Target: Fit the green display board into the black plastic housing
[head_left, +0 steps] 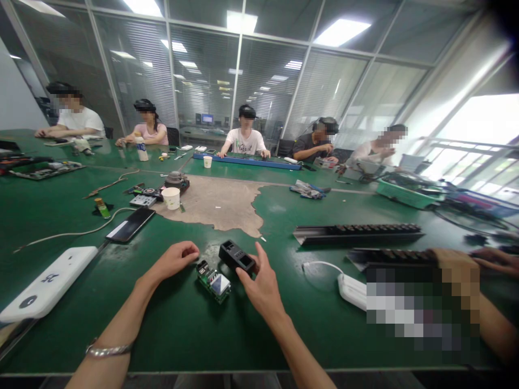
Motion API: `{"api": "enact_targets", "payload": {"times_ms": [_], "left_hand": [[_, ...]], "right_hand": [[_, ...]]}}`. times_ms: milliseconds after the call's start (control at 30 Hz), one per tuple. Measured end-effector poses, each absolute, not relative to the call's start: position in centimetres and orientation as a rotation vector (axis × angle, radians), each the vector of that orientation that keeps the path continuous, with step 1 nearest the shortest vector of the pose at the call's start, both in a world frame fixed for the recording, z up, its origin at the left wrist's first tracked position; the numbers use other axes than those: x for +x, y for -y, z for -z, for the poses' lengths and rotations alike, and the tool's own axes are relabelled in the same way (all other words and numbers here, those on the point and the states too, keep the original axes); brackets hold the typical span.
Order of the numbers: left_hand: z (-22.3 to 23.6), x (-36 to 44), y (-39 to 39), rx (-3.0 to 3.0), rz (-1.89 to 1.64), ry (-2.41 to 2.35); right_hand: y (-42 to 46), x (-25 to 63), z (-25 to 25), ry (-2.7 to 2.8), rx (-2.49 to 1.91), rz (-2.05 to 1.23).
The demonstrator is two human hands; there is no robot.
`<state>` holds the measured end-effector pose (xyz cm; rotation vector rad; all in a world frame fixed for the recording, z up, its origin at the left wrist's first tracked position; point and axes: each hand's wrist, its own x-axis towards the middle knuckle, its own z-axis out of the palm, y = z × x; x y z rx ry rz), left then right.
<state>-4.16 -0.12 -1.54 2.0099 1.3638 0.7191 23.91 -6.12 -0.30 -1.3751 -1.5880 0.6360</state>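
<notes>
My right hand [261,281] grips a black plastic housing [237,256] at its right end, thumb on the near side and fingers behind. The housing has rectangular openings in its upper face and is tilted over the green table. Just left of it lies a small green circuit board [214,282] with a silvery square part and dark components. My left hand [176,260] is beside the board's upper left corner, apart from it. Its fingers are curled in together, and I see nothing held in them.
Left are a phone [130,225], a white power bank [51,281] and a paper cup [171,198]. Black metal rails [357,234] lie right, near a white device [352,292] with a cable. Another person's hand [456,275] is at the right. Several people sit across the table.
</notes>
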Motion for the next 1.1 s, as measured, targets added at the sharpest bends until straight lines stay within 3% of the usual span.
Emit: {"api": "enact_targets", "payload": {"times_ms": [433, 700, 933, 1100], "left_hand": [[1.6, -4.4, 0.1, 1.811, -1.128, -1.586], [2.1, -3.7, 0.1, 1.675, -0.994, -1.465], [2.4, -3.9, -0.2, 1.739, -0.906, -1.437], [2.1, -4.0, 0.0, 1.772, -0.877, -1.422]], "right_hand": [[6.0, 24.2, 3.2, 1.711, -1.453, -0.399], [6.4, 24.2, 2.5, 1.651, -1.41, -0.519], [7.8, 23.0, -0.3, 1.455, -1.171, -0.864], [8.9, 21.2, -1.1, 1.596, -1.164, -0.796]]}}
